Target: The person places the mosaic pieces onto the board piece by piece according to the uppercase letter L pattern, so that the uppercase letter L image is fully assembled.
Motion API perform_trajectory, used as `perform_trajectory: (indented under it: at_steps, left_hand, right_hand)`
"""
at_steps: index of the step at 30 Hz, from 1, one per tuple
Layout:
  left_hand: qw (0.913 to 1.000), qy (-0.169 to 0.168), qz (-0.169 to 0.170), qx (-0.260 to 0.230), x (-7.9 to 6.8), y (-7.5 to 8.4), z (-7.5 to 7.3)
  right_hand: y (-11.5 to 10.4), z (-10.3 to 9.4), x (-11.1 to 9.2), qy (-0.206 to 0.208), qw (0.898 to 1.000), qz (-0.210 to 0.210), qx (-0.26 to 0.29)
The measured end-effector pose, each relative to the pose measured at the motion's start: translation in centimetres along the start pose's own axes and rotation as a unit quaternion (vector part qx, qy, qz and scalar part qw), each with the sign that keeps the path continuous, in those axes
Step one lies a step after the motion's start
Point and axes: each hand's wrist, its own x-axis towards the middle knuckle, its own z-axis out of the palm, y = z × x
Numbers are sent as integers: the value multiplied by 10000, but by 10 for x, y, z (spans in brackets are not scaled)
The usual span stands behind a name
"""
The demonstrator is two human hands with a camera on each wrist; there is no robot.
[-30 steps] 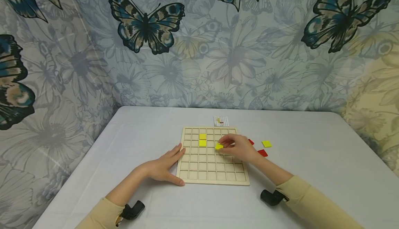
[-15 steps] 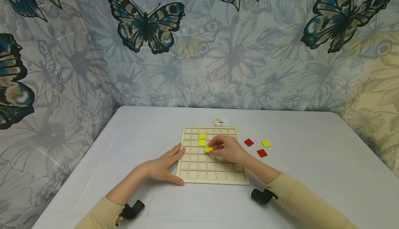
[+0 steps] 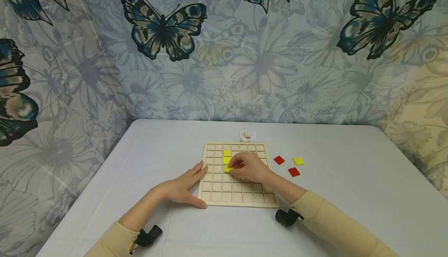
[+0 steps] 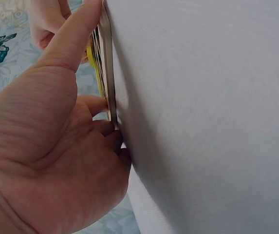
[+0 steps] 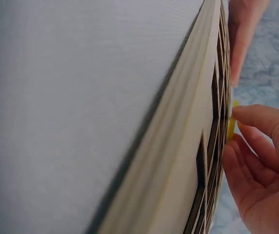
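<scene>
A light wooden grid board (image 3: 217, 198) lies flat on the white table. Two yellow square tiles (image 3: 227, 156) sit in one column of its cells, in the upper part. Just below them my right hand (image 3: 250, 166) pinches another yellow tile (image 3: 228, 169) between thumb and fingers, low over the grid. That pinched tile (image 5: 231, 127) shows edge-on in the right wrist view. My left hand (image 3: 185, 185) rests at the board's left edge, fingers spread, thumb at the near left corner; in the left wrist view its thumb and fingers (image 4: 102, 127) lie along the board's side.
A small printed grid card (image 3: 247, 135) lies behind the board. Right of the board are a red tile (image 3: 279, 159), another red tile (image 3: 294, 172) and a loose yellow tile (image 3: 298, 161). A butterfly-patterned wall covering (image 3: 262, 62) rises behind the table (image 3: 350, 187).
My right hand has carried the pinched yellow tile leftward across the board to below the two placed tiles. The red tiles on the right have come into full view. My left hand has stayed put.
</scene>
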Motion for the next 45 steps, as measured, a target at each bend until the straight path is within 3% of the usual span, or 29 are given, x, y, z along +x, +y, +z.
perform_trajectory:
  at_steps: [26, 39, 45]
  left_hand:
    - [9999, 45, 73, 113, 1, 0, 1]
    - [9999, 12, 7, 131, 0, -2, 2]
    - [9999, 38, 38, 153, 1, -2, 2]
  right_hand:
    - [-3, 6, 6, 26, 9990, -243, -372]
    - [-3, 0, 0, -3, 10000, -63, 8]
    - [2, -6, -7, 11, 9993, 261, 260]
